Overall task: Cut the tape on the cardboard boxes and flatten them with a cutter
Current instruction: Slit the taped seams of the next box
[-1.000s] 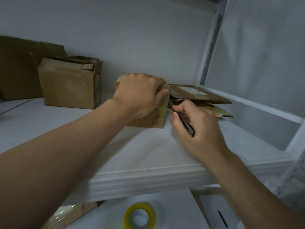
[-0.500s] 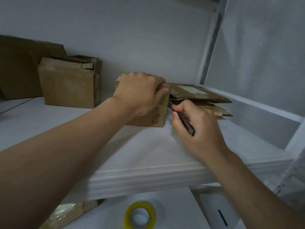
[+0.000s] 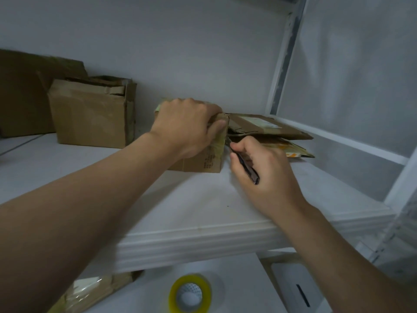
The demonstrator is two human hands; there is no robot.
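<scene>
**A:** Location of the box in hand?

**B:** Middle of a white shelf (image 3: 203,204), toward the far wall. A small cardboard box (image 3: 203,161), upright, with glossy tape down its right edge and printed text low on the near face.

**A:** And the left hand?

**B:** Left hand (image 3: 187,127) on top of that box, curled over the upper right corner and gripping it, thumb pressed against the taped edge.

**A:** Right hand?

**B:** Right hand (image 3: 266,168) just right of the box, closed around a dark cutter (image 3: 248,168), held like a pen. Tip aimed at the box's right edge; blade contact impossible to tell.

**A:** Anything beside it?

**B:** Flattened cardboard (image 3: 266,128) stacked right of the box, near the far right corner, with a pale label on the top sheet. Farther left, a larger open box (image 3: 90,118), crumpled at the top, well apart from the small one. Behind that, a flat brown sheet (image 3: 22,93) against the wall.

**A:** Below the shelf?

**B:** A lower white surface (image 3: 237,279) with a yellow roll of tape (image 3: 190,294) lying flat near the middle. Taped cardboard (image 3: 94,288) at near left. A white case with a dark slot (image 3: 300,290) at near right.
</scene>
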